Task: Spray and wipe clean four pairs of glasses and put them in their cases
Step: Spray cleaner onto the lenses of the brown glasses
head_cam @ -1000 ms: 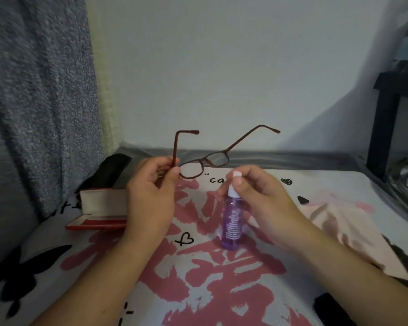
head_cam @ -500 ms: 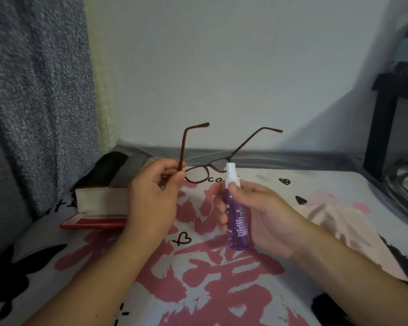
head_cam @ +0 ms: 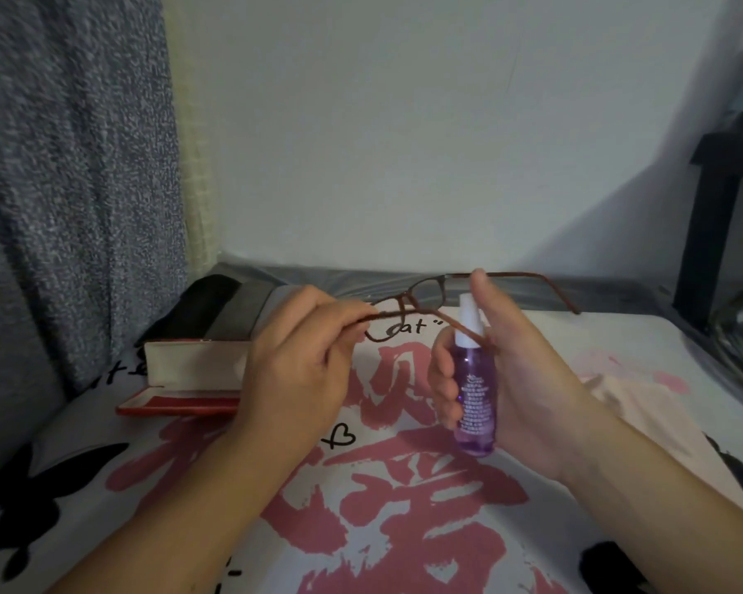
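My left hand (head_cam: pixel 299 358) pinches the brown-framed glasses (head_cam: pixel 425 289) at the frame's near end, holding them above the table with both temples unfolded. One temple crosses in front of the purple spray bottle (head_cam: pixel 475 400), the other points right. My right hand (head_cam: pixel 520 379) grips that bottle upright, thumb raised beside its white nozzle, just behind the lenses. An open red glasses case (head_cam: pixel 189 375) lies left of my left hand.
A pink wiping cloth (head_cam: pixel 644 409) lies at the right on the printed white-and-pink table cover (head_cam: pixel 382 508). A dark case (head_cam: pixel 207 302) sits behind the red one. Grey fabric hangs at the left; a black shelf leg (head_cam: pixel 704 233) and a metal bowl stand at the right.
My left hand has turned the glasses over, so the temples that stood upward now lie level and lower. The bottle has risen slightly and my thumb has lifted off the nozzle.
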